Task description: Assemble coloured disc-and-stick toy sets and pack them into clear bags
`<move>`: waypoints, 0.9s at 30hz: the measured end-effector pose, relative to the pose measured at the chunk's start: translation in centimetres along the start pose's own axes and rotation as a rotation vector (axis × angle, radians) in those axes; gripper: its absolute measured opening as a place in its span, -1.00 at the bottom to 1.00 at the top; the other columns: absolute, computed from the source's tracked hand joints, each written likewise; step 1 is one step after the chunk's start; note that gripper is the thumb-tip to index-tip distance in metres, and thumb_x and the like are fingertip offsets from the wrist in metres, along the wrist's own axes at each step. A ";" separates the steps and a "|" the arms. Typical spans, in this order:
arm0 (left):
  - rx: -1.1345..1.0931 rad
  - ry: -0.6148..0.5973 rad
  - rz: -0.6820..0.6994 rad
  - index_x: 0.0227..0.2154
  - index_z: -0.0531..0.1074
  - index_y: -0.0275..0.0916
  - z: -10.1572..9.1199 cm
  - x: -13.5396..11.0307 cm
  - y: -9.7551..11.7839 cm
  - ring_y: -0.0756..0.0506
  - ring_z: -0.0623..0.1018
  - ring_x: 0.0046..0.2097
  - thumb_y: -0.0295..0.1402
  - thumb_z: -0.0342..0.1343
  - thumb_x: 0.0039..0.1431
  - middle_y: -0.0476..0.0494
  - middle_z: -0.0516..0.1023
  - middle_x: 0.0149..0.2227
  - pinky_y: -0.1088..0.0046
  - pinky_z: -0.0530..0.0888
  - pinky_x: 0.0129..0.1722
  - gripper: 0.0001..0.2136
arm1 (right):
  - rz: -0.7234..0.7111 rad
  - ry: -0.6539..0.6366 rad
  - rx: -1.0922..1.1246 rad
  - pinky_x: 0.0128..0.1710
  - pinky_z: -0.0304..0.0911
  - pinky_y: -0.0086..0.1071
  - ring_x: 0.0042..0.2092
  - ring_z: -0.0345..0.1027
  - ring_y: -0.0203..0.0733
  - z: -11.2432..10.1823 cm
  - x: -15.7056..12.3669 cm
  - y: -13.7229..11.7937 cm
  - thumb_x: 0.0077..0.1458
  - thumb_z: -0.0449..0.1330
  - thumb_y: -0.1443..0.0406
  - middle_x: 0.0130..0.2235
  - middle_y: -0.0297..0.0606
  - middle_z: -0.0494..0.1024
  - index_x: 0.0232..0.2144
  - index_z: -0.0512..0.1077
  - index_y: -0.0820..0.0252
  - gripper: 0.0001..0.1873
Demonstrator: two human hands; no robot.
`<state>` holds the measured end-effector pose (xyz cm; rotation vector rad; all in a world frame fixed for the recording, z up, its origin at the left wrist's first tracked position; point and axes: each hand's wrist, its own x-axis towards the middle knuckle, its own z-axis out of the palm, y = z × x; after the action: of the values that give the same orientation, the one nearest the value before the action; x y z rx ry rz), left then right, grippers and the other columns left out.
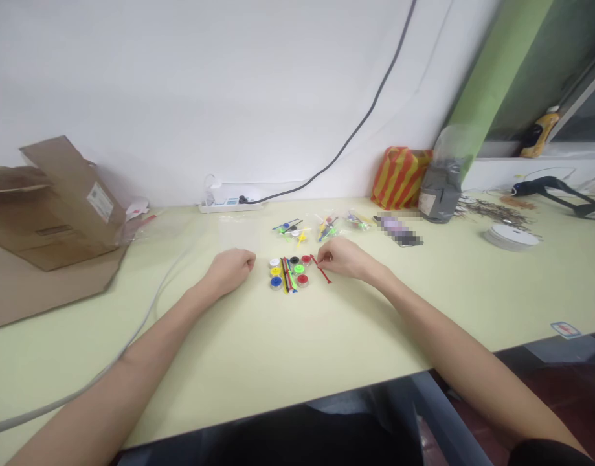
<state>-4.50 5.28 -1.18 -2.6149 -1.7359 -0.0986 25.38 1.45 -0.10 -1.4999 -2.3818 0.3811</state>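
Observation:
My left hand point(230, 268) rests on the pale table point(287, 349) as a loose fist, with nothing visible in it, just left of a cluster of small coloured round caps point(289, 272) and thin coloured sticks point(287, 275). My right hand point(343, 257) lies to the right of the cluster, its fingers curled and pinching the upper end of a thin red stick point(323, 270) that slants down onto the table.
Small clear bags of coloured parts point(321, 226) lie beyond the cluster. A cardboard box point(49, 213) stands at the left, a power strip point(229, 204) with a black cable by the wall, a striped bag point(399, 176), a grey pouch point(440, 184) and a white tape roll point(511, 235) at the right.

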 end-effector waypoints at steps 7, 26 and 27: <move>-0.003 0.010 0.010 -0.60 0.23 -0.20 0.1 0.0 -0.1 -0.13 0.36 -0.41 -0.56 -0.10 -0.03 -0.13 0.43 -0.49 0.36 0.08 -0.44 -0.85 | -0.004 -0.008 -0.023 -0.41 0.02 -0.43 -0.39 0.30 -0.29 -0.1 -0.2 -0.4 0.05 0.22 0.39 -0.41 -0.29 0.57 -0.42 0.57 0.21 -0.89; -0.012 0.017 0.021 -0.59 0.25 -0.20 0.0 -0.1 0.0 -0.13 0.38 -0.39 -0.55 -0.10 -0.03 -0.14 0.43 -0.49 0.35 0.09 -0.42 -0.85 | -0.006 -0.019 -0.035 -0.43 0.01 -0.43 -0.38 0.32 -0.29 -0.3 -0.5 -1.0 0.04 0.21 0.43 -0.38 -0.28 0.59 -0.38 0.58 0.19 -0.86; -0.010 0.017 0.022 -0.59 0.24 -0.20 0.0 -0.1 0.0 -0.13 0.38 -0.39 -0.55 -0.10 -0.02 -0.14 0.43 -0.49 0.35 0.09 -0.42 -0.85 | -0.006 -0.018 -0.038 -0.43 0.01 -0.43 -0.38 0.32 -0.29 -0.3 -0.5 -1.0 0.04 0.21 0.43 -0.37 -0.28 0.59 -0.39 0.58 0.20 -0.86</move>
<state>-4.52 5.21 -1.18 -2.6309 -1.7052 -0.1295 24.90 0.57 0.54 -1.5113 -2.4201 0.3523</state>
